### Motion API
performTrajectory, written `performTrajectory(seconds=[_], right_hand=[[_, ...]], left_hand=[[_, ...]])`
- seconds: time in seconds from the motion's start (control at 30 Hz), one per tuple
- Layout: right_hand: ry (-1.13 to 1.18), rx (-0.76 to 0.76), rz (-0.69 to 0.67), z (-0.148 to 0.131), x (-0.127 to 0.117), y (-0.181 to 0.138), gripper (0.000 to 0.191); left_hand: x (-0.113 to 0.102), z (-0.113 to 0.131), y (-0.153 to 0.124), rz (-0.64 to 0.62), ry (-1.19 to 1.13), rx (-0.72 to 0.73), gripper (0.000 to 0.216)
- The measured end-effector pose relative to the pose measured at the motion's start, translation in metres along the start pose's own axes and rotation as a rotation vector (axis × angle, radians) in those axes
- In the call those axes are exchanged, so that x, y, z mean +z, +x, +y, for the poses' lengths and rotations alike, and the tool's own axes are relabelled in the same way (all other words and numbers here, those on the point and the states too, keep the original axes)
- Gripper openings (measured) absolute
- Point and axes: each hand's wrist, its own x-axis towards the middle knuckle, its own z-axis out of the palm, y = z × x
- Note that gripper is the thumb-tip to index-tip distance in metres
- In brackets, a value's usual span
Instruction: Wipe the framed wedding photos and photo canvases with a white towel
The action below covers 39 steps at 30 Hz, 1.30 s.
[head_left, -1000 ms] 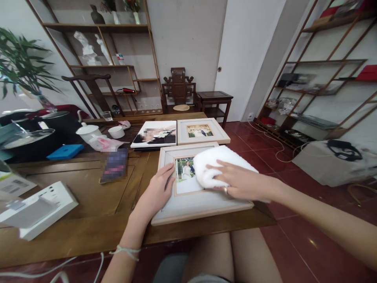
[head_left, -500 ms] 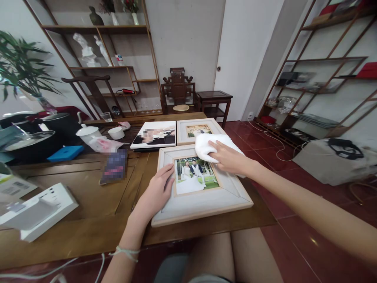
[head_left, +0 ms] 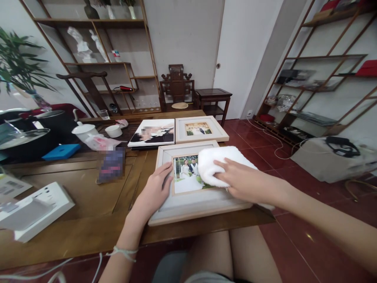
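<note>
A pale wooden picture frame (head_left: 188,204) lies flat near the table's front edge, with a photo (head_left: 186,184) of a seated couple in its middle. My left hand (head_left: 157,188) rests on the frame's left side, fingers stretched out and thumb apart. In my right hand (head_left: 238,179) is a white towel (head_left: 210,163), bunched and pressed against the right part of the photo. The towel hides that side of the picture and some of the frame's right border.
Behind it lie a second framed photo (head_left: 219,133) and a photo album (head_left: 134,141). To the left are a blue box (head_left: 61,151), a white bowl (head_left: 113,131), a black pot (head_left: 28,145) and a white box (head_left: 44,214). The wooden table (head_left: 88,200) ends just right of the frame.
My right hand has brought the towel down from the frame's upper edge onto the photo's right part, uncovering the second framed photo behind. My left hand stays on the frame.
</note>
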Motion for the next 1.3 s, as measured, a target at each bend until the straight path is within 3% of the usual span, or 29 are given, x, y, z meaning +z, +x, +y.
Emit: performTrajectory(seconds=[0.13,0.23,0.33,0.57,0.67,0.8,1.07,1.2,1.3], right_hand=[[0.066,-0.013,-0.082,-0.038,-0.010,-0.033,0.036],[0.117,0.074,-0.071,-0.042,-0.007,-0.037,0.043],[0.116,0.132,-0.046,-0.023,0.002,-0.018,0.046],[-0.066,0.157,0.207,0.046,0.027,0.064,0.055],[-0.103,0.120,0.202,0.055,0.032,0.081,0.052],[-0.056,0.039,0.128,0.038,0.031,0.064,0.044],[0.247,-0.086,-0.026,-0.039,0.000,-0.015,0.034],[0.324,-0.140,0.020,-0.057,0.010,-0.013,0.044],[0.274,-0.101,0.099,-0.045,0.024,0.007,0.045]], left_hand=[[0.001,0.000,0.000,-0.008,0.010,0.004,0.042],[0.000,-0.001,0.000,-0.024,0.011,0.016,0.042],[-0.001,-0.001,0.000,-0.034,0.012,0.020,0.042],[-0.002,-0.002,0.000,-0.033,0.000,0.016,0.041],[-0.002,-0.002,-0.001,-0.027,-0.007,0.003,0.040],[-0.001,-0.001,-0.001,-0.019,-0.014,0.005,0.039],[0.000,-0.002,-0.001,-0.014,-0.009,0.022,0.039],[0.000,-0.001,-0.001,-0.018,-0.009,0.020,0.041],[-0.001,-0.002,-0.001,-0.035,-0.015,0.020,0.041]])
